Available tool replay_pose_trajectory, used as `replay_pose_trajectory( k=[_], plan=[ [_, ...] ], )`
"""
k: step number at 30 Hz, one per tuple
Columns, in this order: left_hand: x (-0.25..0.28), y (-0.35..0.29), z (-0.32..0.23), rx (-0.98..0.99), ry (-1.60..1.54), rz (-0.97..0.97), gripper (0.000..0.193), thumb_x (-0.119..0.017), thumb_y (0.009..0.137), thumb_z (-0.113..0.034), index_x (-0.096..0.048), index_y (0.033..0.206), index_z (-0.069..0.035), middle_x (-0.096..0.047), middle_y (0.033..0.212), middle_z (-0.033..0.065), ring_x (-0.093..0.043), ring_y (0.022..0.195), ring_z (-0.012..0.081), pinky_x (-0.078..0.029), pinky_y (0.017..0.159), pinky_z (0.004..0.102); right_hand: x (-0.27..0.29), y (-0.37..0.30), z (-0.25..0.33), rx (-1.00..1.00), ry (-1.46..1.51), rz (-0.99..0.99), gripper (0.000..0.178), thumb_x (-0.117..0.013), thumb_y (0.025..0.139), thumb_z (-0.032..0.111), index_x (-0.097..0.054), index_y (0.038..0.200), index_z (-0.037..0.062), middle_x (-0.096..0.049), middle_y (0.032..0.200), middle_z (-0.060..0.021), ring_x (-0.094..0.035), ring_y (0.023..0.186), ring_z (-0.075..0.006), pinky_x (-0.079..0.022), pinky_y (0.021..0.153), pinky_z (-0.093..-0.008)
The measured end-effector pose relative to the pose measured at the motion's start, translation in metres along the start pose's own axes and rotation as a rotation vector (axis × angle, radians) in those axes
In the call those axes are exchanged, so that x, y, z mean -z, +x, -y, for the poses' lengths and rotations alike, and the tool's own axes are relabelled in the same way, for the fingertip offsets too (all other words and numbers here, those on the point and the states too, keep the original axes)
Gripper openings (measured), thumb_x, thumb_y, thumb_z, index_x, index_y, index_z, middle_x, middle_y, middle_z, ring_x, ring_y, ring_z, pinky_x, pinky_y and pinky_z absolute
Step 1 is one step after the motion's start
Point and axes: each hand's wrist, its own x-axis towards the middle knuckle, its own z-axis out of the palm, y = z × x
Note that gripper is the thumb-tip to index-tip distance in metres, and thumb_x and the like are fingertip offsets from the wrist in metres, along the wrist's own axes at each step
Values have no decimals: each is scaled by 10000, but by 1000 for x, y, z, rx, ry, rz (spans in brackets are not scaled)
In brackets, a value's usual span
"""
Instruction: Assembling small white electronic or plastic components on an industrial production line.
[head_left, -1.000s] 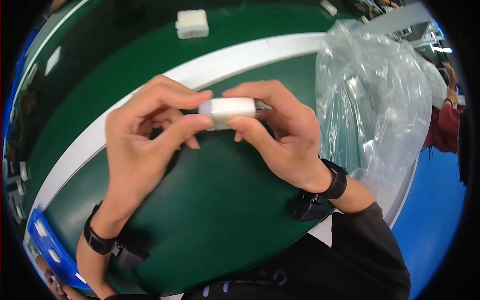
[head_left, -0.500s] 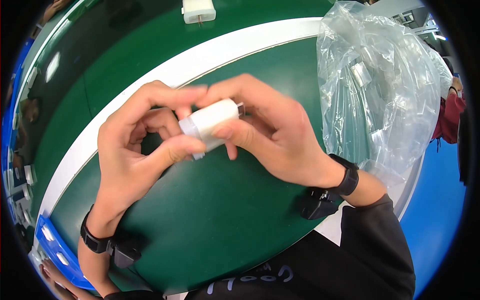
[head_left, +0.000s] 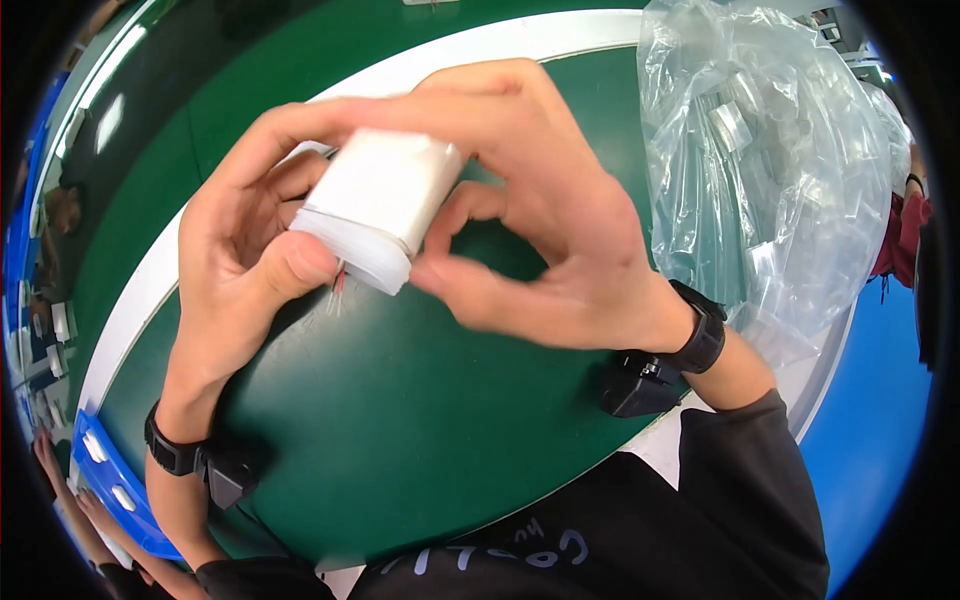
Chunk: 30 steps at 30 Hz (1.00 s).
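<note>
Between my hands, above the green surface, is a white plastic housing (head_left: 385,185) with rounded edges, tilted with a paler end cap (head_left: 355,250) toward me. Thin red and whitish wires (head_left: 338,290) stick out by the cap. My left hand (head_left: 245,220) is closed on the housing, its thumb against the cap near the wires and its other fingers partly hidden behind. My right hand (head_left: 560,220) also grips it, with fingers along the far edge and the thumb tip at the cap's right corner. Motion blurs the right fingers slightly.
A clear plastic bag (head_left: 770,180) with white pieces inside lies at the right. At lower left is a blue tray (head_left: 120,480) with white parts. A white curved strip (head_left: 480,42) edges the green table (head_left: 420,430). Other people's arms (head_left: 100,515) show at lower left.
The housing has been turned so its broad face and capped end with wires now show. Earlier a metal plug end pointed right. My right hand has shifted its hold, and both hands have risen slightly.
</note>
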Motion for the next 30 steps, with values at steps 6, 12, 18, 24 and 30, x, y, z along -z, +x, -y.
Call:
replay_pose_trajectory(
  k=[6,12,18,24,30],
  plan=[
    [-5,1,-4,-157,216,-84,671,-551,950,-554,-555,1251,45,-536,1235,142,-578,952,154,-477,606,229,8,-4,-2,-5,-368,-45,260,-724,813,21,-677,1068,7,-590,1164,-107,-615,825,-125,-516,633,-236],
    [-3,-13,-4,-205,373,-33,370,-670,934,-229,-592,1153,60,-583,1139,151,-615,777,140,-459,576,207,4,-6,-2,-13,-444,-33,246,-754,836,83,-672,1052,-1,-685,961,-48,-587,693,-83,-463,564,-211],
    [-13,-23,-7,-114,274,-165,231,-645,892,-31,-613,1092,79,-594,1097,166,-627,649,142,-471,542,203,-6,-11,-6,-4,-385,-101,258,-743,844,60,-670,1082,-9,-685,964,-57,-629,716,-100,-512,610,-217],
    [-5,-22,-5,-251,349,-102,246,-651,876,1,-615,1101,93,-595,1098,182,-624,613,134,-475,501,201,-3,-8,8,-97,-412,-17,257,-702,867,19,-653,1116,-24,-685,956,-79,-654,753,-118,-549,694,-242],
    [-9,-21,-6,-100,246,-145,240,-642,868,38,-619,1101,90,-592,1096,185,-623,606,136,-486,506,204,-11,-14,-6,-6,-360,-129,287,-700,888,41,-635,1160,-25,-680,950,-65,-645,756,-114,-542,696,-244]
  ],
)
